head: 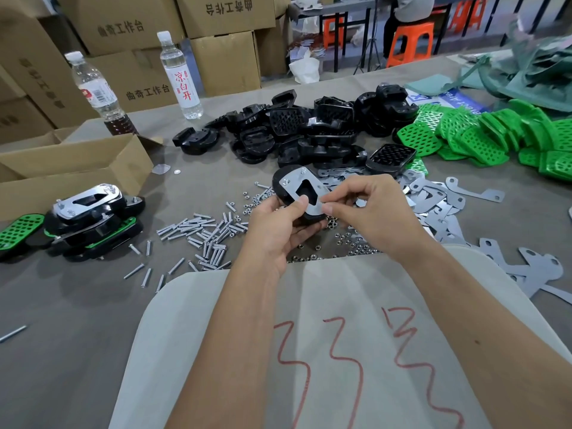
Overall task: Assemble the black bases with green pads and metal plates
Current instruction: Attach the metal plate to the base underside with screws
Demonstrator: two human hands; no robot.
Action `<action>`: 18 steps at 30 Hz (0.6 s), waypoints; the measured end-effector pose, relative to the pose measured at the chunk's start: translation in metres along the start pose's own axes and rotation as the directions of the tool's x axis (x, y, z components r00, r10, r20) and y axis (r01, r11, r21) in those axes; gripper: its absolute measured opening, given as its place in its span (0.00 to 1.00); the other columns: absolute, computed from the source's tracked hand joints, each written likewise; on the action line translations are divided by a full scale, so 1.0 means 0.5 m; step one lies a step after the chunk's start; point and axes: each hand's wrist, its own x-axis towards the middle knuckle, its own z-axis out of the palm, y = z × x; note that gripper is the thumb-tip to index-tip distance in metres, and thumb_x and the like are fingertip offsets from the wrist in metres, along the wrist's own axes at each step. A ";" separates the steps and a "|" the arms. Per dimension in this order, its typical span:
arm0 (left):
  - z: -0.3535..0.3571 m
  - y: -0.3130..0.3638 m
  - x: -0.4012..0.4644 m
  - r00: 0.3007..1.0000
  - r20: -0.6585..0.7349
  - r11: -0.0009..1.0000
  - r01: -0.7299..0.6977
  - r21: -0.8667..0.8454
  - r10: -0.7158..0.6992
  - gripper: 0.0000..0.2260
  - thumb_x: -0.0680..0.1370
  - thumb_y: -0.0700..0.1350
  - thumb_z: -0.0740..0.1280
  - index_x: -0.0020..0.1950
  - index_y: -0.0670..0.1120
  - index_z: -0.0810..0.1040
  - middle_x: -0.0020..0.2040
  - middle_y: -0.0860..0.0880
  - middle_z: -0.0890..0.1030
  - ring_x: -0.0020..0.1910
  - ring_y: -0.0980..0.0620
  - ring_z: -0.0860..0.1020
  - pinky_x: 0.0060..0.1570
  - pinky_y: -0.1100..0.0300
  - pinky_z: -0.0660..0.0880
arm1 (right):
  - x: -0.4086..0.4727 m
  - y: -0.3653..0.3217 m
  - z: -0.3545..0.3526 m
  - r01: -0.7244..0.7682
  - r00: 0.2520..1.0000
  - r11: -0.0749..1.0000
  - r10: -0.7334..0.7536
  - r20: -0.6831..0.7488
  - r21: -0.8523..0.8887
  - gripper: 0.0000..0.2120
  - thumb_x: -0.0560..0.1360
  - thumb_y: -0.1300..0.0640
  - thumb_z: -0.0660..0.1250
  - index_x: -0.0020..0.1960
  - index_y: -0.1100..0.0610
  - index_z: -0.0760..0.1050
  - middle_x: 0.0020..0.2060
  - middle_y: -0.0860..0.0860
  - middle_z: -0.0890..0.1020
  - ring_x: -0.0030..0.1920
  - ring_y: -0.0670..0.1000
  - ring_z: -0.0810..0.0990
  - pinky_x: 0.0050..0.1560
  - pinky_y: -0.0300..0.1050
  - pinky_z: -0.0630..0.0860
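Bottle (pixel 182 76) reads 凉白开 (red); boxes (pixel 148 92) 曲奇工作台.

A black base (pixel 286 193) with a metal plate (pixel 305 190) on its upturned face tilts above the worktop (pixel 77 305), near heaped black bases (pixel 309 128), green pads (pixel 495 134) and loose plates (pixel 448 199)

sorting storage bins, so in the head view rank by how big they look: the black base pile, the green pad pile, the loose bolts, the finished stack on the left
1. black base pile
2. green pad pile, partly cut off by the frame, so maybe larger
3. finished stack and loose bolts: look alike; not ranked
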 end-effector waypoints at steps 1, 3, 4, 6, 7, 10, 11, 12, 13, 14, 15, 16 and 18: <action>0.000 0.000 0.000 1.000 0.002 1.000 -0.005 0.000 0.005 0.09 0.82 0.37 0.69 0.62 0.38 0.79 0.51 0.39 0.87 0.45 0.40 0.87 0.41 0.59 0.83 | 0.000 0.002 0.003 0.007 1.000 1.000 -0.007 -0.014 0.002 0.06 0.73 0.61 0.79 0.43 0.51 0.86 0.32 0.52 0.83 0.29 0.51 0.81 0.34 0.39 0.77; -0.001 0.001 0.000 1.000 0.010 1.000 -0.014 0.000 0.014 0.09 0.82 0.37 0.68 0.62 0.38 0.79 0.51 0.39 0.87 0.46 0.41 0.87 0.41 0.58 0.83 | 0.000 0.005 0.005 0.019 1.000 1.000 -0.018 -0.023 0.007 0.07 0.73 0.62 0.79 0.42 0.50 0.86 0.32 0.50 0.82 0.28 0.49 0.81 0.33 0.36 0.76; -0.002 0.002 0.000 1.000 0.014 1.000 -0.014 0.005 0.014 0.09 0.82 0.37 0.68 0.62 0.38 0.79 0.51 0.39 0.87 0.45 0.41 0.87 0.41 0.58 0.83 | 0.001 0.006 0.004 0.028 1.000 1.000 -0.028 -0.011 0.009 0.07 0.73 0.62 0.79 0.43 0.51 0.86 0.33 0.50 0.82 0.29 0.50 0.81 0.34 0.38 0.77; -0.003 0.003 0.000 1.000 0.020 0.999 -0.006 0.036 0.006 0.09 0.82 0.37 0.68 0.62 0.38 0.79 0.52 0.38 0.87 0.44 0.41 0.87 0.40 0.59 0.83 | 0.003 0.008 -0.002 0.052 0.998 0.998 -0.053 0.044 0.018 0.07 0.74 0.65 0.77 0.44 0.53 0.87 0.37 0.53 0.83 0.32 0.56 0.83 0.36 0.50 0.81; -0.004 0.004 -0.001 1.000 0.024 0.998 -0.002 0.055 0.001 0.09 0.82 0.37 0.68 0.62 0.38 0.79 0.52 0.37 0.87 0.43 0.40 0.87 0.40 0.59 0.83 | 0.004 0.009 -0.006 0.064 0.995 0.998 -0.065 0.072 0.026 0.07 0.75 0.66 0.77 0.46 0.55 0.87 0.39 0.55 0.82 0.34 0.60 0.82 0.38 0.57 0.83; -0.005 0.005 -0.002 0.999 0.043 0.996 0.006 0.094 -0.010 0.07 0.83 0.38 0.68 0.60 0.40 0.80 0.51 0.38 0.87 0.43 0.41 0.87 0.41 0.59 0.84 | 0.006 0.008 -0.015 0.078 0.991 0.996 -0.081 0.103 0.032 0.06 0.74 0.67 0.77 0.46 0.56 0.87 0.39 0.56 0.80 0.35 0.60 0.80 0.40 0.63 0.83; -0.006 0.006 -0.003 0.999 0.052 0.995 0.006 0.102 -0.011 0.06 0.83 0.38 0.68 0.59 0.40 0.80 0.51 0.39 0.87 0.43 0.41 0.87 0.41 0.59 0.84 | 0.006 0.008 -0.016 0.085 0.992 0.996 -0.087 0.096 0.024 0.05 0.73 0.65 0.79 0.44 0.56 0.87 0.37 0.54 0.81 0.34 0.56 0.79 0.39 0.59 0.83; -0.006 0.006 -0.004 0.998 0.062 0.994 0.003 0.110 -0.010 0.06 0.83 0.38 0.68 0.59 0.41 0.80 0.50 0.40 0.88 0.42 0.42 0.87 0.41 0.59 0.84 | 0.005 0.009 -0.016 0.094 0.992 0.995 -0.095 0.084 0.011 0.05 0.72 0.64 0.80 0.42 0.56 0.87 0.35 0.51 0.81 0.32 0.51 0.78 0.37 0.53 0.81; -0.006 0.006 -0.004 0.998 0.069 0.993 -0.002 0.118 -0.006 0.06 0.83 0.38 0.68 0.59 0.41 0.81 0.49 0.41 0.88 0.42 0.42 0.87 0.41 0.59 0.84 | 0.003 0.009 -0.015 0.102 0.993 0.995 -0.102 0.067 -0.001 0.05 0.70 0.62 0.82 0.40 0.56 0.86 0.33 0.48 0.80 0.31 0.48 0.76 0.36 0.47 0.78; -0.006 0.006 -0.004 0.997 0.074 0.993 -0.008 0.120 -0.001 0.06 0.83 0.38 0.68 0.59 0.42 0.81 0.49 0.42 0.88 0.42 0.43 0.87 0.42 0.59 0.84 | 0.001 0.008 -0.013 0.111 0.993 0.994 -0.110 0.047 -0.011 0.07 0.69 0.60 0.82 0.38 0.56 0.84 0.31 0.47 0.80 0.30 0.46 0.74 0.35 0.41 0.75; -0.005 0.005 -0.004 0.997 0.076 0.993 -0.013 0.115 0.004 0.06 0.83 0.38 0.68 0.59 0.41 0.81 0.49 0.42 0.88 0.42 0.43 0.87 0.42 0.58 0.84 | 0.000 0.006 -0.010 0.120 0.992 0.993 -0.120 0.026 -0.021 0.09 0.69 0.59 0.83 0.36 0.56 0.83 0.30 0.46 0.80 0.30 0.45 0.73 0.34 0.38 0.72; -0.004 0.005 -0.005 0.997 0.076 0.995 -0.014 0.103 0.006 0.06 0.83 0.37 0.68 0.59 0.41 0.80 0.49 0.42 0.88 0.42 0.43 0.87 0.43 0.58 0.84 | -0.002 0.005 -0.006 0.124 0.992 0.992 -0.124 0.007 -0.028 0.10 0.68 0.59 0.83 0.36 0.56 0.82 0.30 0.46 0.80 0.30 0.46 0.73 0.34 0.37 0.71; -0.002 0.004 -0.005 0.998 0.063 0.997 -0.006 0.078 0.001 0.06 0.83 0.37 0.68 0.59 0.39 0.80 0.48 0.41 0.88 0.41 0.43 0.87 0.42 0.58 0.84 | -0.004 0.001 0.001 0.131 0.991 0.990 -0.132 -0.019 -0.045 0.11 0.68 0.58 0.83 0.36 0.56 0.81 0.31 0.48 0.80 0.31 0.50 0.73 0.34 0.39 0.71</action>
